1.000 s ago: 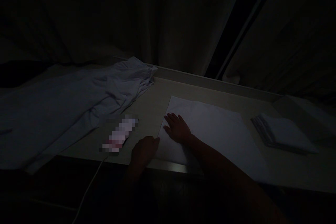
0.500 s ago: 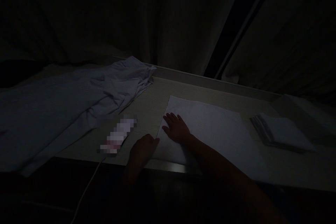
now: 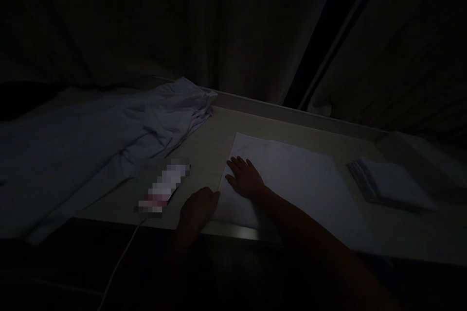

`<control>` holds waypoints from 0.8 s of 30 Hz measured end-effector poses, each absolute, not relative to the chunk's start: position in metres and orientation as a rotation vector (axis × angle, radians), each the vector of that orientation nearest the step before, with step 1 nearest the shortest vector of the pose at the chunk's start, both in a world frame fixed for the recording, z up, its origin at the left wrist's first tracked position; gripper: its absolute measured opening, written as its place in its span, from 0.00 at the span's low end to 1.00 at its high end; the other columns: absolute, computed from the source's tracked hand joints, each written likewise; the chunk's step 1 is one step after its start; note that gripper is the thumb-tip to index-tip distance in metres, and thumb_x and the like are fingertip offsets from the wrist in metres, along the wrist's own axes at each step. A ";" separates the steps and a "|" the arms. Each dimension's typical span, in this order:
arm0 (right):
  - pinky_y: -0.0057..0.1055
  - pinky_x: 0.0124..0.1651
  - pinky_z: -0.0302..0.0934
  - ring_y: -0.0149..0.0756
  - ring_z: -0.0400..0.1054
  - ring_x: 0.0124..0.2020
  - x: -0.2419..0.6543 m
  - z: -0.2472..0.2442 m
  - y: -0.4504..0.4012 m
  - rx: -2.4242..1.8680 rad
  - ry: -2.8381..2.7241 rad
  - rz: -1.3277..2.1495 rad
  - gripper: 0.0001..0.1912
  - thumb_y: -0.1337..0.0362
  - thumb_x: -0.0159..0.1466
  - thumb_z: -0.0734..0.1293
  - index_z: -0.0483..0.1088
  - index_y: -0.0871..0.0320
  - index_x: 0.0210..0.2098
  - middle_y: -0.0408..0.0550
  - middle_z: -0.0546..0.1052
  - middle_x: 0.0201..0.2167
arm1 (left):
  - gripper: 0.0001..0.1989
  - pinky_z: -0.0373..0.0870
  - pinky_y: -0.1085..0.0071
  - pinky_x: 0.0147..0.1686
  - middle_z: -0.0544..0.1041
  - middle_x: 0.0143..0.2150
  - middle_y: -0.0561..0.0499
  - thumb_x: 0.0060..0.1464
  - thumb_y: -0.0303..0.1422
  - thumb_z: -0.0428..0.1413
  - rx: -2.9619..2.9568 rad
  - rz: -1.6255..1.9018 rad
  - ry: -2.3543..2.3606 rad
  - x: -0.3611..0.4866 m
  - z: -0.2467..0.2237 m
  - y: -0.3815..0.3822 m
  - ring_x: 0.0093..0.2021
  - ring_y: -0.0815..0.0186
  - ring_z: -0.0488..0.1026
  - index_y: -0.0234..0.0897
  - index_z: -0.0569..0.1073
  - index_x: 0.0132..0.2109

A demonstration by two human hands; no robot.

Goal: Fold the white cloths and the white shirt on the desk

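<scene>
A white cloth, which looks like a towel [image 3: 299, 170], lies spread flat on the pale tabletop in the dim light. My right hand [image 3: 245, 179] rests palm down near its left edge, fingers spread and holding nothing. Just left of it, my left hand [image 3: 199, 208] is closed, thumb and fingertips pinched at the cloth's left edge. The fingers' undersides are hidden, and the darkness blurs the detail.
A rumpled white sheet or garment [image 3: 98, 141] covers the table's left part. A phone-like device with a pixelated screen [image 3: 166, 187] lies nearby, trailing a white cable [image 3: 122, 257]. Folded white cloths [image 3: 397, 182] are stacked at right. Dark curtains [image 3: 248, 48] hang behind.
</scene>
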State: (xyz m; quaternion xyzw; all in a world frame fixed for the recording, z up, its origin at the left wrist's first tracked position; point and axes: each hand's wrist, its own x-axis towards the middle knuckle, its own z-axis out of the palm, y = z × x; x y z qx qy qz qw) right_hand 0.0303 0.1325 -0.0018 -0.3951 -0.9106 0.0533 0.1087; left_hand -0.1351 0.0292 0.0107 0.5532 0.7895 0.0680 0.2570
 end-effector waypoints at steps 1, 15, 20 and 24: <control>0.48 0.69 0.37 0.41 0.40 0.70 0.030 -0.002 0.132 -1.163 -2.678 0.155 0.32 0.46 0.70 0.49 0.50 0.53 0.68 0.46 0.51 0.70 | 0.21 0.64 0.65 0.38 0.79 0.42 0.40 0.59 0.47 0.42 1.503 0.183 2.143 -0.135 0.011 0.029 0.42 0.55 0.76 0.38 0.73 0.37; 0.48 0.69 0.36 0.41 0.39 0.70 0.030 0.000 0.132 -1.178 -2.681 0.175 0.31 0.46 0.70 0.49 0.49 0.51 0.68 0.45 0.51 0.70 | 0.21 0.65 0.65 0.36 0.79 0.41 0.40 0.57 0.49 0.45 1.483 0.227 2.162 -0.134 0.008 0.026 0.41 0.55 0.76 0.38 0.72 0.40; 0.47 0.69 0.37 0.41 0.41 0.70 0.030 0.000 0.132 -1.158 -2.677 0.157 0.31 0.46 0.70 0.50 0.49 0.53 0.68 0.47 0.52 0.69 | 0.16 0.63 0.68 0.35 0.79 0.37 0.47 0.54 0.48 0.50 1.447 0.384 2.044 -0.146 0.008 0.026 0.37 0.60 0.75 0.40 0.71 0.34; 0.48 0.69 0.37 0.41 0.41 0.70 0.030 -0.001 0.133 -1.154 -2.671 0.152 0.31 0.46 0.70 0.49 0.49 0.53 0.68 0.47 0.52 0.69 | 0.15 0.63 0.70 0.35 0.79 0.35 0.49 0.51 0.48 0.53 1.414 0.408 2.016 -0.156 0.009 0.024 0.36 0.62 0.75 0.40 0.71 0.32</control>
